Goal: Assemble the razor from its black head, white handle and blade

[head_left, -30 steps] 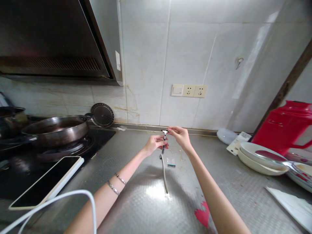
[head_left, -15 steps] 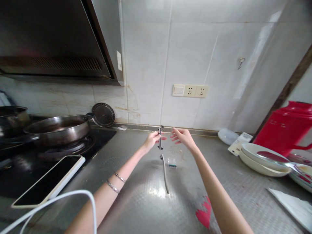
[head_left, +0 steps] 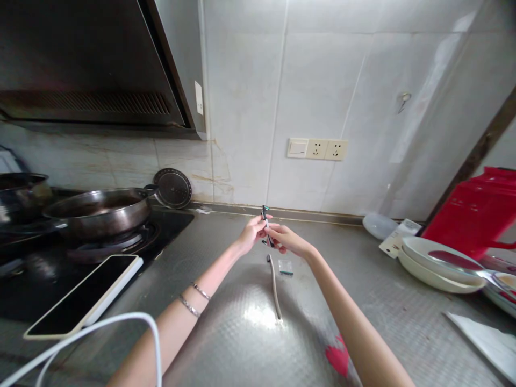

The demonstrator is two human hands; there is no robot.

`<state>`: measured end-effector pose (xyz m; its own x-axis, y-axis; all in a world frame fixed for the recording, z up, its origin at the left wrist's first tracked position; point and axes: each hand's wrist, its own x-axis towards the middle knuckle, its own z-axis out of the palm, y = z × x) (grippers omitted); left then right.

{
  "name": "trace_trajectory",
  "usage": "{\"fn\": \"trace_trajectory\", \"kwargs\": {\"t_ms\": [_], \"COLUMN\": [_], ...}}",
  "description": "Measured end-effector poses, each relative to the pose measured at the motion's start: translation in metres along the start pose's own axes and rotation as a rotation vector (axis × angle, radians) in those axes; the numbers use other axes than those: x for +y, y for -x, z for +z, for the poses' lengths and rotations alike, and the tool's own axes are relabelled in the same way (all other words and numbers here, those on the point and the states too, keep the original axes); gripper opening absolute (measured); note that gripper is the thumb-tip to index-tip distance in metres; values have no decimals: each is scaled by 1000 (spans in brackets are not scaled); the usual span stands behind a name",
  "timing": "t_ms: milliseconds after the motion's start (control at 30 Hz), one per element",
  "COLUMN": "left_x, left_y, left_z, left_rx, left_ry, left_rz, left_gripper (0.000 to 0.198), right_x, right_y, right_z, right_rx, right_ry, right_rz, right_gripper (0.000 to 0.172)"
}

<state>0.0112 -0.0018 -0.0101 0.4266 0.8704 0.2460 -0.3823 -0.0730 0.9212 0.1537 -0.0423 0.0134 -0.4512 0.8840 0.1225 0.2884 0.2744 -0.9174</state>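
A slim dark-and-grey rod (head_left: 264, 213) with short black crosspieces at both ends is held up over the counter; its exact kind is too small to make out. My left hand (head_left: 250, 235) pinches it from the left. From the other side my right hand (head_left: 289, 238) has its fingers closed on its middle and lower part, hiding some of it. Just below the hands lies a thin grey stick (head_left: 275, 287) with a dark upper end, flat on the metal. Beside that stick sits a small clear plastic case (head_left: 286, 267) with a green strip along one edge.
Left of my arms, a phone (head_left: 86, 298) rests near the black stove, and a white cable (head_left: 121, 318) loops across my left forearm. A steel pan (head_left: 100, 215) stands on the burner. At right are stacked dishes (head_left: 439, 269) and a red jug (head_left: 471, 215).
My right hand has moved left and closed on the rod, where it was apart from it before. The rod has tilted slightly, and its green-tinged top shows.
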Motion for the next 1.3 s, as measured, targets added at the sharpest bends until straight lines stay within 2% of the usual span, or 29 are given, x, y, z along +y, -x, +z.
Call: {"fn": "trace_trajectory", "kwargs": {"t_ms": [100,200,233,300,367,433,567,700,833,1067,1300], "left_x": [2,11,15,25,36,45,56,57,55,50,43], "left_y": [-2,-3,-3,-3,-2,0,4,5,5,4,1], "left_z": [-7,-25,-33,-51,-68,-83,-100,-104,-103,-104,-109], "left_rx": [-17,-27,-2,132,271,365,439,451,433,412,394], "left_ry": [-24,-175,-244,-364,-426,-443,-474,-487,-490,-535,-575], "left_rz": [-57,-210,-252,-268,-246,-234,-213,-207,-215,-248,-276], "left_gripper": [39,35,34,31,26,23,21,21,22,24,25], "right_x": [3,9,12,18,24,29,30,27,26,24,24], "right_y": [-4,-7,-7,-3,5,15,30,36,38,37,35], "right_z": [0,0,1,6,16,29,55,73,81,87,86], "right_rx": [71,268,337,418,401,325,217,197,169,118,154], "right_ry": [22,196,289,495,682,814,977,1074,1115,1143,1125], "right_rz": [13,92,122,181,252,333,415,414,397,384,363], "right_gripper": [41,42,42,41,39,34,30,34,36,38,41]}}
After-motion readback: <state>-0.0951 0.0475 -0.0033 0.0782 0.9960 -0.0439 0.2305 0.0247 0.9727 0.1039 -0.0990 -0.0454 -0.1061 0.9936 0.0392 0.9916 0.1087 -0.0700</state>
